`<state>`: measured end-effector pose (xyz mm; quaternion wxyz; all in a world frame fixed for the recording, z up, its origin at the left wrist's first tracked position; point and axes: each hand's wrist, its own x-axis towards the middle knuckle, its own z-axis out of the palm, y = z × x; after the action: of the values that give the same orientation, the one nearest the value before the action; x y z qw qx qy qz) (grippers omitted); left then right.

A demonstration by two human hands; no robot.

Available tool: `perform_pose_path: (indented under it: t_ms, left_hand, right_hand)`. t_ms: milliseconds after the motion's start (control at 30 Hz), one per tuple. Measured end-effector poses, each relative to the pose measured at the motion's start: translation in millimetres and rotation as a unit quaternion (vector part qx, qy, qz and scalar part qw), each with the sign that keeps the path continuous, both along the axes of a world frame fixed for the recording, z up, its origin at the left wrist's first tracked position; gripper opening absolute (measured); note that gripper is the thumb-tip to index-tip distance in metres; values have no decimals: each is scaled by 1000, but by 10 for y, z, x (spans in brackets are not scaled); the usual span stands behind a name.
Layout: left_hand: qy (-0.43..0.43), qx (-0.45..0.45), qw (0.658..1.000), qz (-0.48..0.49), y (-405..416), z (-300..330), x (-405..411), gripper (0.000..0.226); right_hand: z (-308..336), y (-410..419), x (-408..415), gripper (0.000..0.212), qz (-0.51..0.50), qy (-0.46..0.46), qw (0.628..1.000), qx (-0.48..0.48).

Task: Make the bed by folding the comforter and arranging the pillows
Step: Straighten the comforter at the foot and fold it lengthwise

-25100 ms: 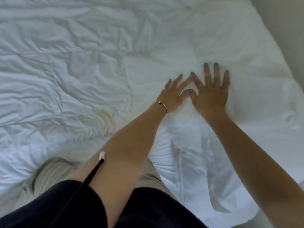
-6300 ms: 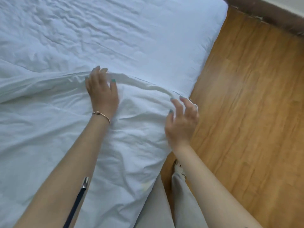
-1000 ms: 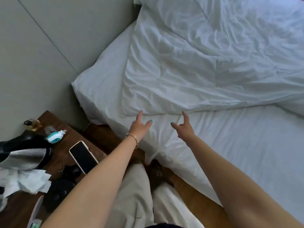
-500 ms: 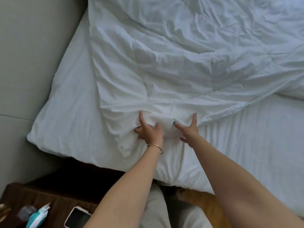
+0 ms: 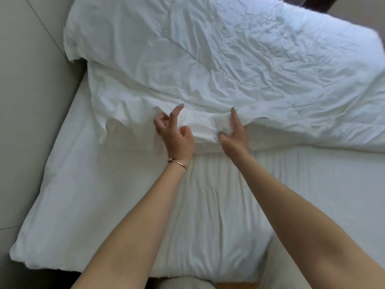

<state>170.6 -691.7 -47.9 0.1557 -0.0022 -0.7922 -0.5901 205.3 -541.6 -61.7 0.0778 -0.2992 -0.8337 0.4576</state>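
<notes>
A: What are the two hands doing?

B: Both are at the near edge of the comforter (image 5: 229,65). The left hand (image 5: 177,138) has its fingers (image 5: 176,113) curled into a bunched fold, one finger pointing straight out over the cloth. The right hand (image 5: 234,136) pinches a wad of the same edge between thumb and fingers, the index finger lying straight along it. So both are closed on fabric, not spread flat.

A: Where does the comforter lie?

B: Across the far part of the bed (image 5: 208,205), creased all over, its edge lifted where the hands grip. The bare sheet lies nearer, under the forearms.

A: Counts?

B: Two hands, one comforter, one bracelet (image 5: 179,162) on the left wrist. The plump white shape at the top left may be a pillow; I can't be sure.
</notes>
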Motion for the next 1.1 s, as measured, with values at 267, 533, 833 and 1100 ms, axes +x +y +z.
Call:
perform_pose_path:
  t_ms: [267, 533, 833, 1100]
  left_hand:
    - [114, -69, 991, -22, 482, 769, -1586, 63]
    - [179, -215, 960, -30, 1271, 838, -4375, 61]
    - [-105, -686, 720, -20, 1398, -24, -5213, 104]
    - [-84, -748, 657, -49, 1169, -231, -5751, 112]
  right_hand:
    - [674, 663, -1612, 82, 92, 123, 985, 74]
    - [451, 1591, -4316, 91, 216, 190, 957, -36]
    - [-877, 2027, -4868, 103, 317, -201, 921, 101]
    - [-1269, 1886, -5122, 112, 280, -217, 927, 120]
